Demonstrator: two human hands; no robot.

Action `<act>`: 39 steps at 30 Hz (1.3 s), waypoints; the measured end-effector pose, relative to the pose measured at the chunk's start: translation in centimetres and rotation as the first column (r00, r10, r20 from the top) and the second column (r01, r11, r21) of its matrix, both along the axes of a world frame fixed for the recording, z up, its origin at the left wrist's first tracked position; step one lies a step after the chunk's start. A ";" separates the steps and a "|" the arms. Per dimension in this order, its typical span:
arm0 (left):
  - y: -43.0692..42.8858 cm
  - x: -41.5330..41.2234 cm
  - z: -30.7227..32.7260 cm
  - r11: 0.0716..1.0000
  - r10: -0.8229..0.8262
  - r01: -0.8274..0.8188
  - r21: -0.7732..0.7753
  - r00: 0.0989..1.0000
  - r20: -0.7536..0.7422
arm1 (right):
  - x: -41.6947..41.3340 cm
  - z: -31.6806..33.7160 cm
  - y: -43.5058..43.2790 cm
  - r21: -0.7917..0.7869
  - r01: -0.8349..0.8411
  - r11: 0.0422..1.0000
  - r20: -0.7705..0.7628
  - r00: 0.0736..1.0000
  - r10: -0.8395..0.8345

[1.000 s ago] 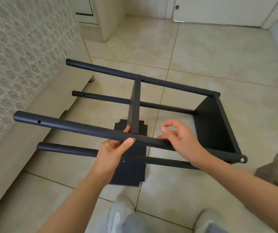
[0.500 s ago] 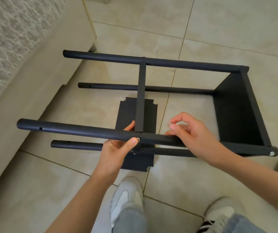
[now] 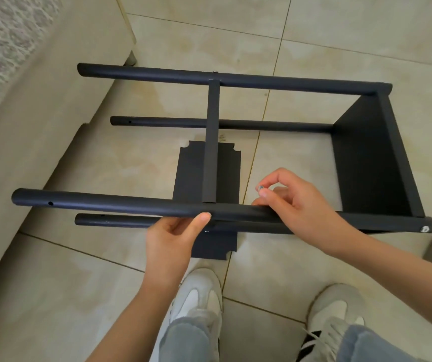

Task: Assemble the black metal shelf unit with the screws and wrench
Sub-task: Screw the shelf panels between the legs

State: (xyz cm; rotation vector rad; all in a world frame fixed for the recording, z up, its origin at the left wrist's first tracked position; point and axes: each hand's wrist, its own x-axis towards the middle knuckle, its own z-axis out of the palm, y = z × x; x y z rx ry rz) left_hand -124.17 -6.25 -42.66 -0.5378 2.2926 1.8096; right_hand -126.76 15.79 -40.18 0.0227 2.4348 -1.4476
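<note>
The shelf unit [image 3: 262, 81] lies on its side on the tiled floor [image 3: 314, 61], just beside a beige sofa [image 3: 39, 113] at the left. Its four matt black tubes run left to right, and their left ends are open and drilled. The left hand [image 3: 175, 236] has its grip curled round the near upper tube [image 3: 105, 202], thumb on top. If that hold slackens, I judge the frame could roll or sag and throw a screw hole out of line. Next right, the middle shelf [image 3: 212, 142] stands edge-on between the upper tubes, above a loose notched panel [image 3: 191, 165] flat on the floor. The right hand [image 3: 295, 202] pinches a small silver screw [image 3: 260, 188] between thumb and forefinger, its other fingers resting on the tube. The screw is tiny and could slip, bounce across the tiles, or go in crooked. At the right end, the end panel [image 3: 361, 165] looks already bolted on.
</note>
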 end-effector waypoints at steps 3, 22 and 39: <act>-0.2 0.6 0.5 0.934 -0.058 0.017 -0.357 0.993 -0.103 | 0.0 -0.1 0.1 0.012 -0.009 1.000 -0.005 1.000 0.009; -4.2 -9.0 3.6 0.020 -0.948 0.520 -0.854 0.281 0.149 | -3.1 -0.1 1.5 -0.033 -0.069 0.997 0.268 0.961 0.076; -3.4 -8.7 3.4 0.106 -0.951 0.561 -0.821 0.299 0.082 | -7.6 -2.0 -3.5 -0.203 -0.236 0.950 0.358 0.886 0.296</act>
